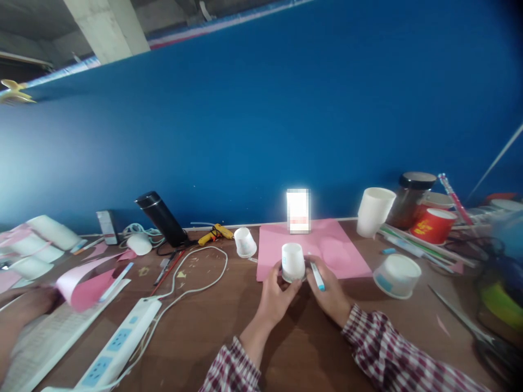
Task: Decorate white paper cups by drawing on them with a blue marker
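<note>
Two hands are holding one small paper cup [293,262] upside down at the near edge of the pink sheet [327,245].
We are gripping it with our left hand [274,298]; our right hand [330,294] is pinching a blue-capped marker [317,276] beside it, and squeezing could dent the thin wall and skew any line.

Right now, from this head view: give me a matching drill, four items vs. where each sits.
Items:
1. small white cup
2. red cup
3. glue gun
4. power strip

Places:
A. front left of the table, cord looping away
B. upside down, held between left hand and right hand, on the edge of the pink sheet
C. back right, beside the dark-lidded jar
D. by the blue wall, left of the pink sheet

Pairs: 1-B, 2-C, 3-D, 4-A
</note>
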Available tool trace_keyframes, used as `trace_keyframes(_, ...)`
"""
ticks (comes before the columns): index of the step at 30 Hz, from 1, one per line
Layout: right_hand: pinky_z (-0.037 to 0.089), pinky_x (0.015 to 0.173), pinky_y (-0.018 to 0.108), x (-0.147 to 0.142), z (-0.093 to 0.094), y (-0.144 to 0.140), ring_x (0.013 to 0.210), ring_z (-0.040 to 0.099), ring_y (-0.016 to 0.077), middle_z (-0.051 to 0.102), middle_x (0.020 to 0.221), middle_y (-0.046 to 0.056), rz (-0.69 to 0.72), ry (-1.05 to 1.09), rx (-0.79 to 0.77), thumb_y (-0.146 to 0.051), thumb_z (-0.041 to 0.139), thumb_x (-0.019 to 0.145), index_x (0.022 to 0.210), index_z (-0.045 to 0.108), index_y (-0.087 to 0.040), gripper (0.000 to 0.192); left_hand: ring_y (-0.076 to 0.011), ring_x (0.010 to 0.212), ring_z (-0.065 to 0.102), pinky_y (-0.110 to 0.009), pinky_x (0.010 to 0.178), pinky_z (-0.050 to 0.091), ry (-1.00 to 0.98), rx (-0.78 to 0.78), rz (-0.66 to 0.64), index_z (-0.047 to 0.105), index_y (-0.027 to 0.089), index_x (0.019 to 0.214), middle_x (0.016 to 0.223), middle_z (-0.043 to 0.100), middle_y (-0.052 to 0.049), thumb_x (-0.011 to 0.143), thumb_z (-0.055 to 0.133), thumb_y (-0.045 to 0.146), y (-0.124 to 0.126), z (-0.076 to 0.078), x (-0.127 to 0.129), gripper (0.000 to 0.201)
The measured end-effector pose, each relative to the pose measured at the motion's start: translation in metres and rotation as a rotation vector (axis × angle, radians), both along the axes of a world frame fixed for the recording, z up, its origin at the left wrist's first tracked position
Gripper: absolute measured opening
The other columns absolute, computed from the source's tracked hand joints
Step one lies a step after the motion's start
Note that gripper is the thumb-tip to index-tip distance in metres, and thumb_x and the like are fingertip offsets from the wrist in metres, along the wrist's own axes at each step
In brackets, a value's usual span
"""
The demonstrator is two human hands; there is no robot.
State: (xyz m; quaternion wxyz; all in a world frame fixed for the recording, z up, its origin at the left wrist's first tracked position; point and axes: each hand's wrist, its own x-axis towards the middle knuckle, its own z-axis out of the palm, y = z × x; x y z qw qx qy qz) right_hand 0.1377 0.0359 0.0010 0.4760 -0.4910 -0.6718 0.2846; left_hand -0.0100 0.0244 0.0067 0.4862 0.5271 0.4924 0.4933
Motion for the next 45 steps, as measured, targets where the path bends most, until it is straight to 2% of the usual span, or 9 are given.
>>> trace_keyframes(12,0.050,0.087,0.038,-0.0001,0.0008,0.0001,0.093,0.064,0.0209,0.065,0.102,0.008,-0.003,-0.004,0.005,-0.026,0.040,0.090,0.110,0.049,-0.020,0.022,-0.0247,0.103,0.062,-0.035,0.085,0.052,-0.035,-0.024,0.002,0.046,0.013,0.122,0.116,0.061,-0.015,0.068,0.074,0.028,-0.0006,0.0003,0.0004,0.062)
trace_keyframes(45,0.051,0.089,0.040,0.0004,-0.0003,0.0000,0.094,0.064,0.0209,0.065,0.103,0.008,0.006,-0.006,-0.002,-0.026,0.039,0.091,0.112,0.048,-0.021,0.023,-0.0262,0.101,0.062,-0.038,0.083,0.053,-0.023,-0.009,0.038,0.048,0.014,0.119,0.113,0.061,-0.015,0.065,0.076,0.029,-0.0017,0.0010,0.0007,0.062)
